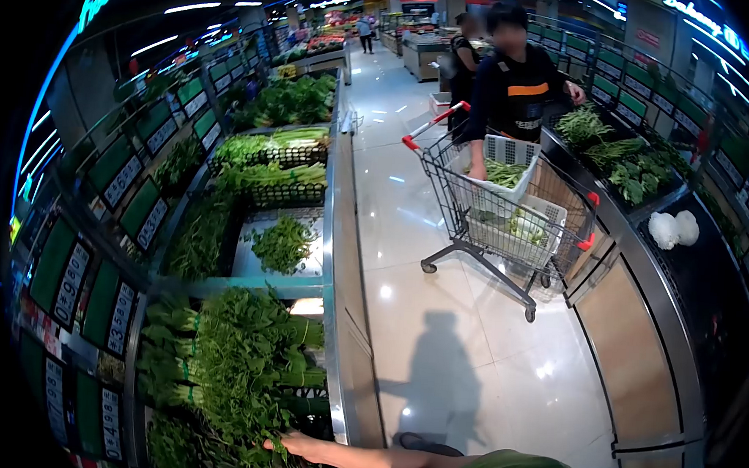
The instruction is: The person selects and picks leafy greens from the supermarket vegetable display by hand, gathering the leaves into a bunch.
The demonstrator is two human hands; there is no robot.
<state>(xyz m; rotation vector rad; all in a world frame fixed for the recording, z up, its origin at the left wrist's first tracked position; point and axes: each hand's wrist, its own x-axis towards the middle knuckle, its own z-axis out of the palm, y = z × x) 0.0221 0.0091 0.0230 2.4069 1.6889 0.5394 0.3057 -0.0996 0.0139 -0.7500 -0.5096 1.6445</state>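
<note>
My right hand (294, 445) reaches in from the bottom, its arm bare below a green sleeve. It is at the near edge of a heap of leafy greens (245, 354) in the left display. The fingers look closed on some of the leaves and stems, though foliage partly hides them. Beside the heap are bunches with pale stems (184, 393), bound with green bands. My left hand is out of view.
A co-worker (518, 80) stands across the aisle, one hand at a white basket (514, 152) of greens in a shopping cart (486, 214). Celery (286, 136) lies farther along the left display (340, 317). White cauliflower-like heads (674, 229) sit on the right counter.
</note>
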